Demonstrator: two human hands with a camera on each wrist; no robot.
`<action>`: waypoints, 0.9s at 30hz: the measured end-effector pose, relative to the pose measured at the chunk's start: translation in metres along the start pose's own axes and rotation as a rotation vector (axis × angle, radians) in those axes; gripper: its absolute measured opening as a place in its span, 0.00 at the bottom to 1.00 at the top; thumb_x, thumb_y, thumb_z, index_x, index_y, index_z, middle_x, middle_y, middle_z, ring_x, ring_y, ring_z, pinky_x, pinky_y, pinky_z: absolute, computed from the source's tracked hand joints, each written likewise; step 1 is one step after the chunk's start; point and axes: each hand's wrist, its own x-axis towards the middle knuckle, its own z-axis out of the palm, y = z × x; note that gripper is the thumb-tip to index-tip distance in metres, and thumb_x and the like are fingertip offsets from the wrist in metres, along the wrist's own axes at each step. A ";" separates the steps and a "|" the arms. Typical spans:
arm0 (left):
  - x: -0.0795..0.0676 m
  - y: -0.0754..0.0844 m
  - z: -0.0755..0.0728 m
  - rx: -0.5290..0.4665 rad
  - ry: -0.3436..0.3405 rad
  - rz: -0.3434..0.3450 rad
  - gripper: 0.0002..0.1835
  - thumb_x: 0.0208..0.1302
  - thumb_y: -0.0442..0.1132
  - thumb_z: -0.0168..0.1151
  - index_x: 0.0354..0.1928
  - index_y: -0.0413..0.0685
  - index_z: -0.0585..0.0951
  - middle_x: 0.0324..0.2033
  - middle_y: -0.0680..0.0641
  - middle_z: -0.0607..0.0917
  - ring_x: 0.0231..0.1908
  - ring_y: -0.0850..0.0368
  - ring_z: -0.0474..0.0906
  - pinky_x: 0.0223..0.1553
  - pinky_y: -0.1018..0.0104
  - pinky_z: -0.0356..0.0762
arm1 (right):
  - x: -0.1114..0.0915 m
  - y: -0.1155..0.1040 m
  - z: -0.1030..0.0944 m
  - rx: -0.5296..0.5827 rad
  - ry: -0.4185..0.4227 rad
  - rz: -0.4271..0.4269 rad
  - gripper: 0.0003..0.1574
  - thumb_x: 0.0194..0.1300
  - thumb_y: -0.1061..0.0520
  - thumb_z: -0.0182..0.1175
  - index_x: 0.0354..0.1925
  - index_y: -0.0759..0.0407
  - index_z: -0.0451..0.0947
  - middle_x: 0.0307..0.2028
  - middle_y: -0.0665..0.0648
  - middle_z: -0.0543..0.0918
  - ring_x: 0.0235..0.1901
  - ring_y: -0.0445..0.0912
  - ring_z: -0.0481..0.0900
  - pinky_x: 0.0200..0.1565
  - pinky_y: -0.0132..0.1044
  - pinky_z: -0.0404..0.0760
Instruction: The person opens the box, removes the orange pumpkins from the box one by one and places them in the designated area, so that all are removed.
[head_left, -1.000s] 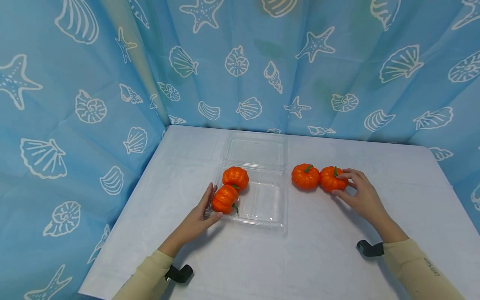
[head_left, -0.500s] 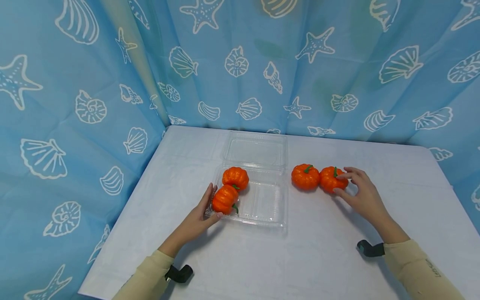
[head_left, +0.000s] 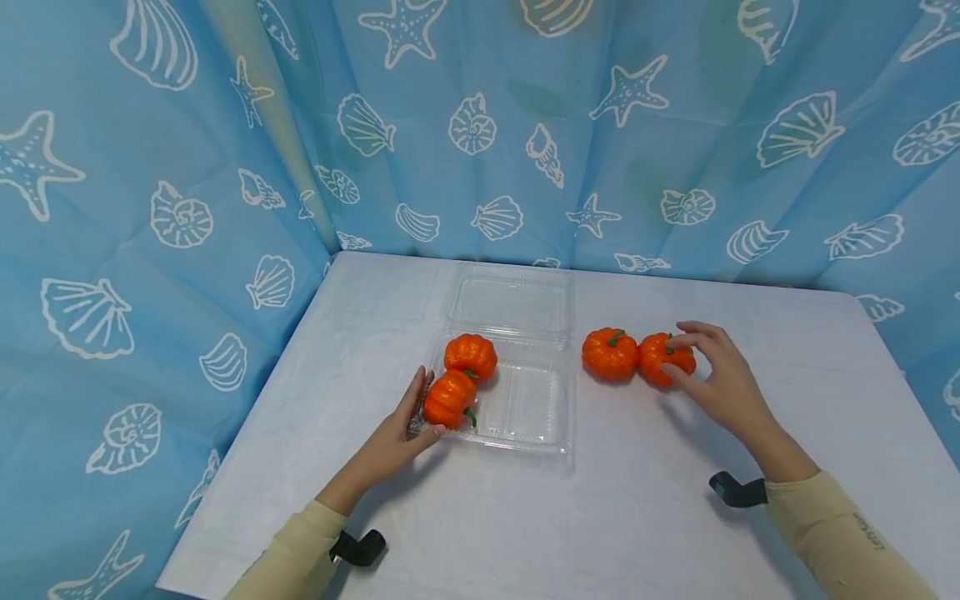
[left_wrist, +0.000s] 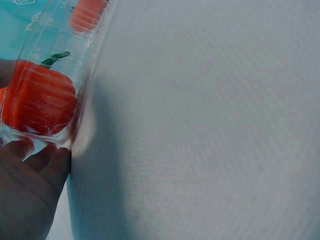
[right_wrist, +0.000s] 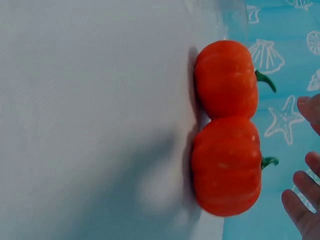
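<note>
A clear plastic clamshell container (head_left: 525, 433) lies unfolded on the table, its lid (head_left: 512, 302) at the back. Two small orange pumpkins, a rear one (head_left: 471, 357) and a front one (head_left: 450, 400), sit in its left part. My left hand (head_left: 393, 442) holds the container's front left corner, thumb at the front rim and fingers (left_wrist: 52, 160) along the left side. To the right, two more green-stemmed pumpkins, a left one (head_left: 611, 355) and a right one (head_left: 660, 360), stand side by side on the table. Above the right one, my right hand (head_left: 723, 379) hovers with fingers spread, apart from it.
A white cloth covers the table (head_left: 585, 525). Blue curtains (head_left: 480, 167) with shell and starfish prints hang behind and at the left. Black wrist-camera mounts (head_left: 738, 490) stick out at both cuffs.
My right hand has lifted slightly off the right pumpkin, its fingers rising above the stem. The left hand, container and pumpkins keep their places.
</note>
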 end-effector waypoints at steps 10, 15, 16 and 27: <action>0.000 0.000 0.000 0.004 -0.002 -0.012 0.52 0.71 0.50 0.64 0.83 0.57 0.39 0.81 0.51 0.50 0.78 0.47 0.50 0.73 0.43 0.53 | 0.014 -0.021 0.008 0.048 -0.032 -0.093 0.17 0.64 0.63 0.69 0.52 0.62 0.79 0.65 0.65 0.71 0.66 0.64 0.66 0.59 0.71 0.72; 0.000 0.002 0.000 0.004 -0.004 -0.015 0.52 0.71 0.50 0.64 0.83 0.58 0.39 0.81 0.51 0.50 0.78 0.47 0.50 0.74 0.43 0.53 | 0.021 -0.035 0.014 0.055 -0.068 -0.103 0.18 0.64 0.62 0.69 0.52 0.61 0.79 0.64 0.63 0.73 0.65 0.63 0.68 0.58 0.68 0.75; -0.001 0.002 0.000 0.004 -0.005 -0.016 0.52 0.71 0.50 0.64 0.83 0.58 0.39 0.81 0.51 0.50 0.78 0.47 0.50 0.74 0.43 0.53 | 0.023 -0.037 0.016 0.052 -0.080 -0.101 0.18 0.64 0.62 0.70 0.52 0.60 0.79 0.64 0.63 0.73 0.65 0.63 0.68 0.59 0.68 0.75; 0.000 0.003 0.000 0.003 -0.009 -0.019 0.52 0.70 0.51 0.64 0.83 0.57 0.39 0.81 0.51 0.50 0.78 0.46 0.50 0.73 0.43 0.53 | 0.033 -0.061 0.028 0.084 -0.171 -0.153 0.19 0.65 0.62 0.68 0.53 0.58 0.79 0.61 0.59 0.77 0.62 0.58 0.73 0.61 0.62 0.76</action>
